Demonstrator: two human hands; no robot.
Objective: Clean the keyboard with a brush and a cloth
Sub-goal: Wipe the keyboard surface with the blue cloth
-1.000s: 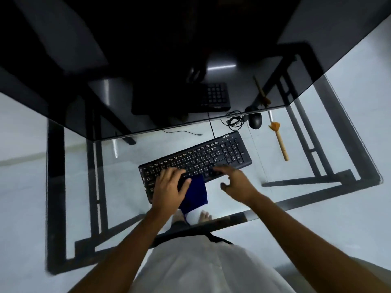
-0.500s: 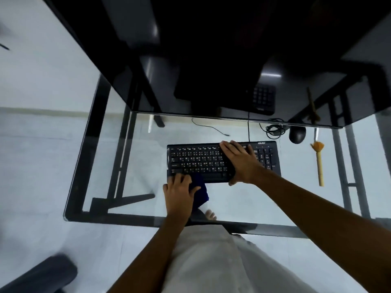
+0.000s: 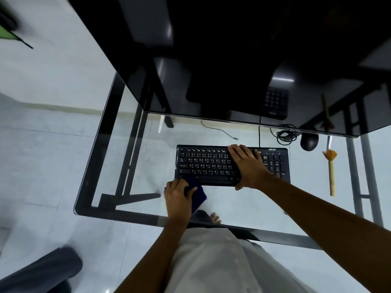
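Leftward, bare glass runs from the table's dark rim to the keyboard, which lies with its long axis left to right, parallel to the near edge. At its near left corner the left hand grips a dark blue cloth, fingers curled over it. The right hand lies flat across the keys, fingers straight. Well apart to the right, the brush lies with its bristles pointing away and its handle towards the person.
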